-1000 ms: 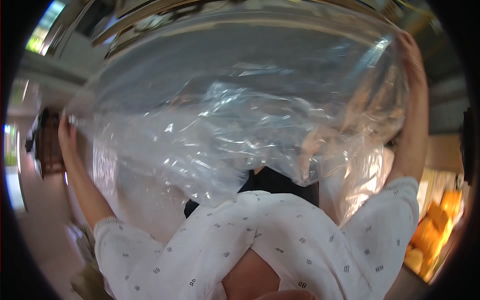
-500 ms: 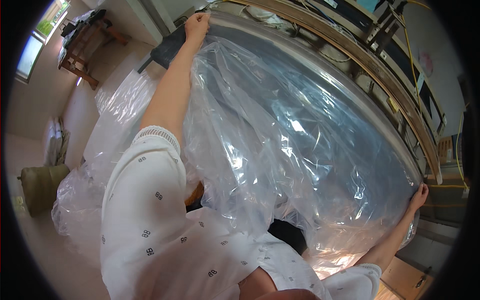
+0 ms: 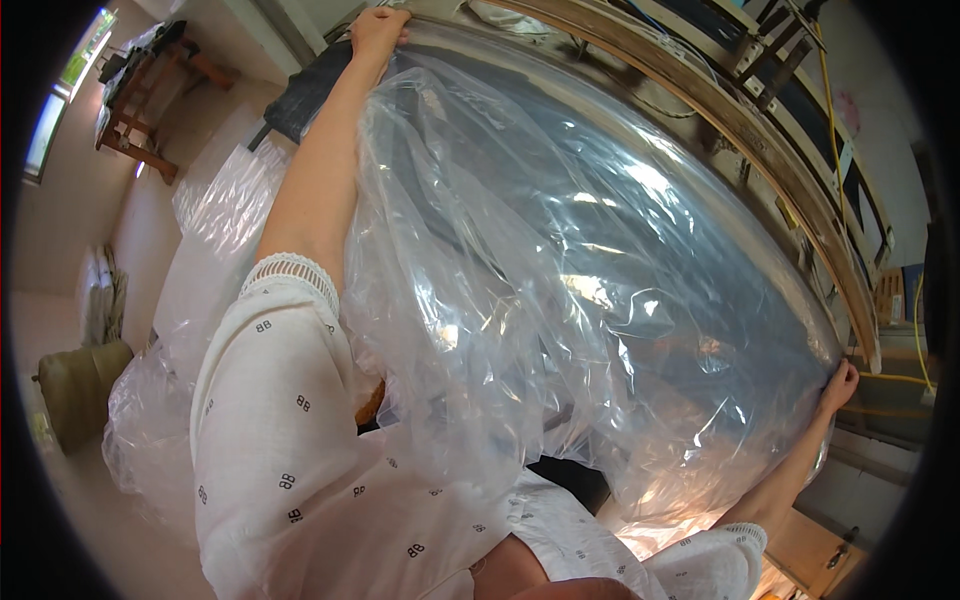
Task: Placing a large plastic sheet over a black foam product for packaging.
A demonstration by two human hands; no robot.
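Note:
A wide sheet of clear plastic film (image 3: 600, 270) is stretched between my two hands, its far edge running taut from upper left to lower right. My left hand (image 3: 378, 35), at the far left end, is closed on a corner of the film. At the right end my right hand (image 3: 842, 385) pinches the other corner. Loose folds of the film hang toward my body and over my lap. Under or behind it a dark surface shows through, its kind unclear.
Beyond the film runs a long machine frame with a wooden bar (image 3: 760, 150) and a yellow cable (image 3: 828, 110). More crumpled clear film (image 3: 160, 420) lies at the left, near an olive-green roll (image 3: 80, 395). A wooden bench (image 3: 140, 105) stands far left; a wooden cabinet (image 3: 820, 545) is lower right.
My left hand has shifted a little to the left and away from me, with the film corner in it. The right hand stays almost in place. The film's folds have shifted slightly.

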